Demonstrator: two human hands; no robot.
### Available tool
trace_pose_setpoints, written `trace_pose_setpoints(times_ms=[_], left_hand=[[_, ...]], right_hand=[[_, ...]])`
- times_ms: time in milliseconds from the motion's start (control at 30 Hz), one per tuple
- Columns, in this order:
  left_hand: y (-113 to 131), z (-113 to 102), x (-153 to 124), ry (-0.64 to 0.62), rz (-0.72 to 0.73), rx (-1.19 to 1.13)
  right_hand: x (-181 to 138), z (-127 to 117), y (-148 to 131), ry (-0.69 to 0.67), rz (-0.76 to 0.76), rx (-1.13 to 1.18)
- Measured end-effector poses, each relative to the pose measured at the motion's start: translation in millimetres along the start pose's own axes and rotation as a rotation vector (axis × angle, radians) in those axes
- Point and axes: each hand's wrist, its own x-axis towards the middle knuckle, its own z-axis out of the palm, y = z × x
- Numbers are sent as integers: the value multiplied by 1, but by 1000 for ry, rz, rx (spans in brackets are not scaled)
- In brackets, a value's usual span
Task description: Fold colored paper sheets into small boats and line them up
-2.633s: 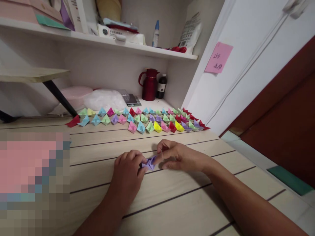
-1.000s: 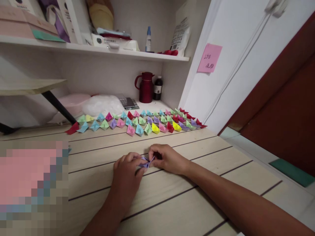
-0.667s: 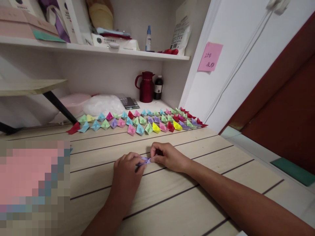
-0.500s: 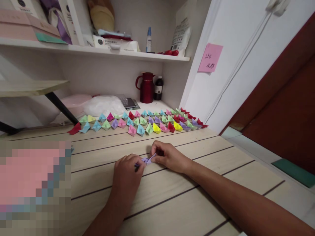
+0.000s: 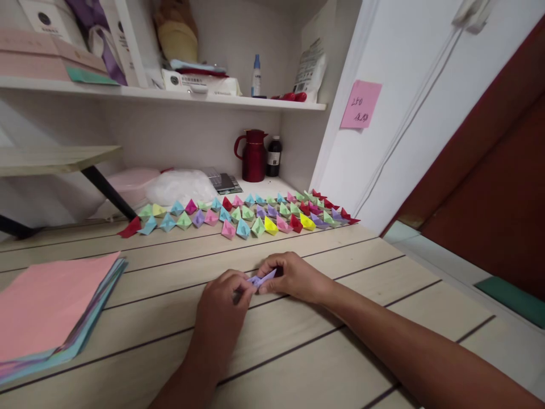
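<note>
A small purple paper boat [image 5: 263, 279] is pinched between my two hands, just above the wooden table [image 5: 289, 346]. My left hand [image 5: 225, 295] grips its left end with thumb and fingers, which hide that end. On the other side, my right hand [image 5: 293, 275] has thumb and fingers closed on the right end, whose pointed tip shows between them. Beyond my hands, several folded paper boats [image 5: 243, 228] in many colours stand in rows along the back of the table.
A stack of coloured paper [image 5: 55, 307], pink on top, lies at the left. Behind the boats are a white plastic bag [image 5: 181, 186], a red jug [image 5: 254, 156] and a dark bottle [image 5: 274, 157]. A shelf [image 5: 170, 95] hangs above, and a small raised stand [image 5: 59, 159] is at the left.
The purple paper now shows a clearer boat shape, with its right tip pointing up between my right fingers. Both hands have shifted only slightly. The view has tilted a little.
</note>
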Motion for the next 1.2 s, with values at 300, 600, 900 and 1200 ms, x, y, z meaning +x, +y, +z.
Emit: trace_pose_setpoints(times_ms=[300, 600, 900, 1200], left_hand=[[4, -3, -1, -3, -110, -47], [12, -4, 2, -3, -407, -555], [9, -2, 3, 43, -331, -392], [5, 2, 0, -6, -224, -184]], right_hand=[[-1, 1, -5, 4, 74, 118], [0, -2, -5, -6, 93, 146], [-2, -13, -8, 135, -160, -117], [-3, -9, -9, 132, -355, -259]])
